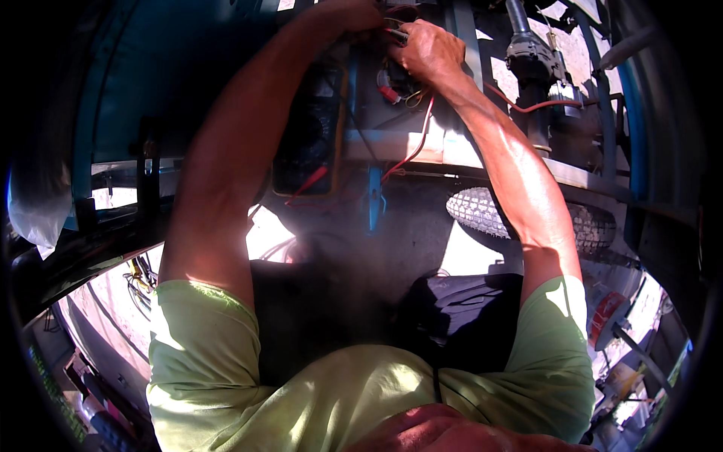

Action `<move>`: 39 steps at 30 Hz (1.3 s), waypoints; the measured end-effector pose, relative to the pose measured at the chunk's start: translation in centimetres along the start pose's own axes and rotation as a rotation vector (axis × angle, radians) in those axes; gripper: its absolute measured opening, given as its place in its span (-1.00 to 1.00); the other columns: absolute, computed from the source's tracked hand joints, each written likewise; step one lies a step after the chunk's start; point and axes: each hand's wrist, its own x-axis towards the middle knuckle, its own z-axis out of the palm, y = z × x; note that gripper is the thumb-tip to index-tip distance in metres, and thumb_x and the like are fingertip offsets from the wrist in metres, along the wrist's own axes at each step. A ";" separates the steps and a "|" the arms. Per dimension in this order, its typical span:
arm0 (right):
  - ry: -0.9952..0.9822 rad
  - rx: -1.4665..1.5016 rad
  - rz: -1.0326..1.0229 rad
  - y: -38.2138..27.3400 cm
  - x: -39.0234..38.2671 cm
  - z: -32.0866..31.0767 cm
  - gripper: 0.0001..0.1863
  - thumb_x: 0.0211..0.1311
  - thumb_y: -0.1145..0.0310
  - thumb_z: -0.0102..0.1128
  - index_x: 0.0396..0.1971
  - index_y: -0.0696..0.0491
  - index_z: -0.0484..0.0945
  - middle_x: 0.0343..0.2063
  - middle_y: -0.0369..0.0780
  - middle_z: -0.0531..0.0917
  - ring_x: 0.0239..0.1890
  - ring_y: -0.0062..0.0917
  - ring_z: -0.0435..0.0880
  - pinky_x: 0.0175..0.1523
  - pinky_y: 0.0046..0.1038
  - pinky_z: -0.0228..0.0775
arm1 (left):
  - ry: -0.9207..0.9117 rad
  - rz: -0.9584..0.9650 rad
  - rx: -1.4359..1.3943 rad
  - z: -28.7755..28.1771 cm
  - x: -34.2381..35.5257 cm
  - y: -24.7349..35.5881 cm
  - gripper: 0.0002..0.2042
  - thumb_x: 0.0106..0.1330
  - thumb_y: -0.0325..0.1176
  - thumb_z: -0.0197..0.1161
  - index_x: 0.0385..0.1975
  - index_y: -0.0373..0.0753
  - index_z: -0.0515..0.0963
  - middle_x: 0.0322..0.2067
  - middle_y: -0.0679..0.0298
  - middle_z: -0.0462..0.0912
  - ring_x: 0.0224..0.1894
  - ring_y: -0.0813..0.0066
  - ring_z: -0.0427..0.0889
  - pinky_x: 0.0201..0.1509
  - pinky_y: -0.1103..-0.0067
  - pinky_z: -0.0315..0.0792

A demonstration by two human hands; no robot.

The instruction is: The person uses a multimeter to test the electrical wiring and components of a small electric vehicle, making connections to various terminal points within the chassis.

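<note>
At the top edge, my right hand (431, 51) is closed, fingers pinched by a small metallic piece (398, 35) at the end of wiring; its exact kind is unclear. My left hand (360, 15) meets it from the left, in deep shadow, with its fingers mostly hidden. Red and dark wires (399, 13) run between the two hands. Just below my right hand hangs a red connector (389, 93) with thin wires. A dark multimeter with a yellow rim (337, 128) lies by my left forearm. Across its lower end rests a red test-lead piece (316, 178).
A pale metal crossbar (407, 146) runs below the wiring, with a blue bracket (374, 200) under it. Right of my forearm are a metal mechanical assembly (531, 60) and an orange-red cable (527, 108). A treaded tyre (476, 211) sits lower down. Blue panels (113, 90) rise at left.
</note>
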 end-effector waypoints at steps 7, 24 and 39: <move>0.057 -0.002 -0.022 1.0 -0.1 1.0 -0.52 0.09 0.01 0.43 0.03 -0.16 0.75 -0.12 -0.22 0.75 -0.06 -0.17 0.75 0.01 -0.11 0.54 | -0.042 -0.105 0.164 0.3 -0.7 2.3 -0.69 0.37 -0.19 0.25 -0.17 -0.34 0.71 -0.45 0.20 0.76 -0.46 0.29 0.70 -0.39 0.40 0.54; 0.231 0.026 -0.072 0.8 -0.5 2.3 -0.50 0.11 -0.06 0.47 0.01 -0.12 0.76 -0.15 -0.23 0.74 -0.09 -0.18 0.76 0.02 -0.12 0.55 | -0.069 -0.157 0.134 -0.4 -2.5 3.0 -0.47 0.22 0.13 0.41 -0.50 -0.36 0.68 -0.59 0.16 0.66 -0.56 0.31 0.65 -0.46 0.41 0.51; 0.220 -0.004 -0.088 1.5 -0.4 2.6 -0.54 0.05 0.08 0.46 -0.03 -0.08 0.74 -0.14 -0.22 0.73 -0.05 -0.17 0.74 0.04 -0.11 0.54 | -0.011 -0.065 0.069 0.2 -2.8 2.5 -0.55 0.22 0.02 0.40 -0.36 -0.37 0.74 -0.54 0.15 0.70 -0.53 0.36 0.63 -0.45 0.45 0.47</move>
